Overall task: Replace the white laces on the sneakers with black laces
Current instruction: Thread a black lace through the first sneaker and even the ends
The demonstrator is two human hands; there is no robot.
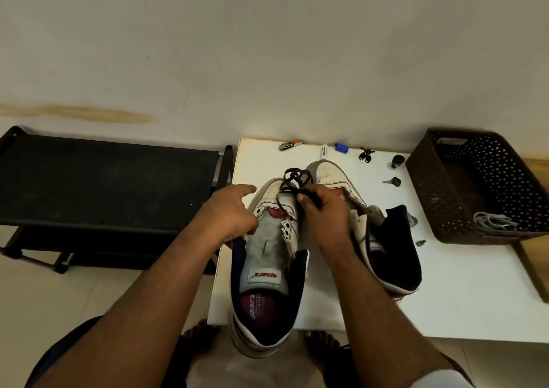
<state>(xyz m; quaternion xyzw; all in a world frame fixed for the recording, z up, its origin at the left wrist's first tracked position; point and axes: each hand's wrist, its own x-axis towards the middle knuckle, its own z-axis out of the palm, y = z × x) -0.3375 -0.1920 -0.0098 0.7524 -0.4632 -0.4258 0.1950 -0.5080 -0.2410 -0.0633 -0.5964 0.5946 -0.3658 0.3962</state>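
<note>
Two worn white sneakers lie on a white table, toes pointing away from me. The near sneaker has no lace and its grey tongue is bare; its heel hangs over the table's front edge. My left hand grips its left side at the eyelets, index finger stretched forward. My right hand pinches a black lace, which is bunched in loops above the toes. The second sneaker lies to the right, partly hidden behind my right hand. White laces lie in a dark basket.
The dark perforated basket stands at the table's right end. Small items lie along the far edge: a utility knife, a white tube, a blue cap and black knobs. A black shoe rack stands left.
</note>
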